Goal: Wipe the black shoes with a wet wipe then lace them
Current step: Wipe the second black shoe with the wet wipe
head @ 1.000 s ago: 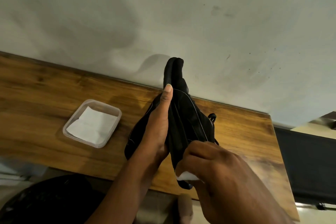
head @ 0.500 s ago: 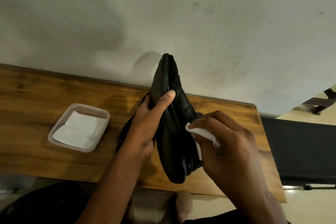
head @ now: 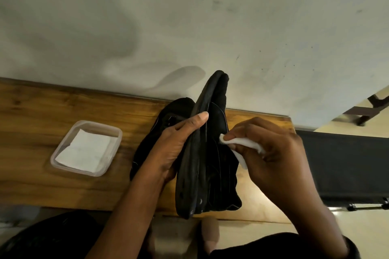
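Note:
My left hand [head: 174, 145] grips a black shoe [head: 208, 153] by its sole, holding it on edge above the wooden table with the toe pointing up and away. Against the shoe's upper side, my right hand [head: 271, 153] pinches a crumpled white wet wipe [head: 237, 143]. A second black shoe [head: 160, 130] lies flat on the table behind my left hand, mostly hidden by it. No laces are visible.
A clear plastic tub [head: 63, 164] holding folded white wipes [head: 84, 149] sits on the wooden table [head: 42, 115] to the left. A pale wall runs behind the table. A dark panel [head: 341, 164] stands to the right of the table's end.
My right hand with the wipe has moved up along the shoe's side, from near the heel to the middle. My left hand has turned the shoe so more of the sole edge shows.

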